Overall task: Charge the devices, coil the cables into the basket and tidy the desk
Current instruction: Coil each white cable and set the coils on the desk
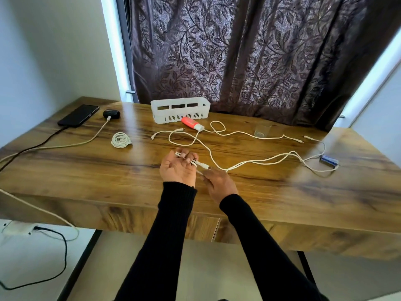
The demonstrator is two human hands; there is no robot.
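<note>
My left hand [179,168] is lying palm up, its fingers curling around a few folded loops of the white cable [249,162]. At its four o'clock my right hand [219,184] is pinching the same cable, which is trailing toward two o'clock across the desk [86,170]. The white basket [180,109] is sitting at twelve o'clock, well beyond both.

Left hand [178,168] palm-up with fingers [188,157] curled, right hand [220,185] pinching beside it
</note>
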